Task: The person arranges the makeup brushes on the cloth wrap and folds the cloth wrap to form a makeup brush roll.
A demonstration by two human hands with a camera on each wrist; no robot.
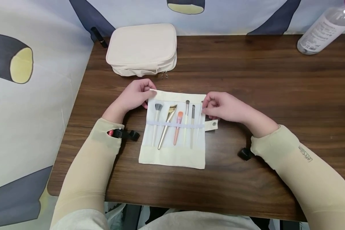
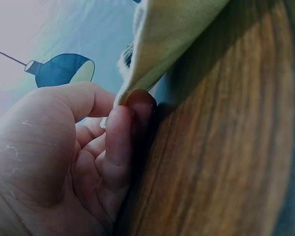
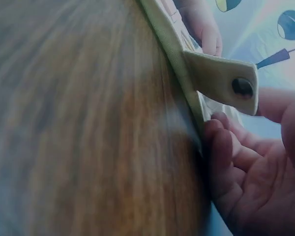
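Note:
A cream fabric makeup brush roll (image 1: 172, 156) lies spread out on the table, with several makeup brushes tucked under its elastic band. Among them are a fluffy brush (image 1: 158, 107), a gold-ferruled brush (image 1: 169, 121) and a short pink brush (image 1: 178, 126). My left hand (image 1: 136, 95) pinches the roll's upper left corner, its edge between thumb and finger in the left wrist view. At the upper right edge, my right hand (image 1: 227, 107) pinches the roll. Below those fingers a strap with a snap button (image 3: 242, 88) sticks out sideways, partly covering the thumb in the right wrist view.
Behind the roll sits a zipped cream case (image 1: 143, 44), with a black tube (image 1: 99, 36) beside it. A clear bottle with a white label (image 1: 319, 35) stands at the far right. Patterned cloth (image 1: 60, 105) borders the wooden table (image 1: 247, 70).

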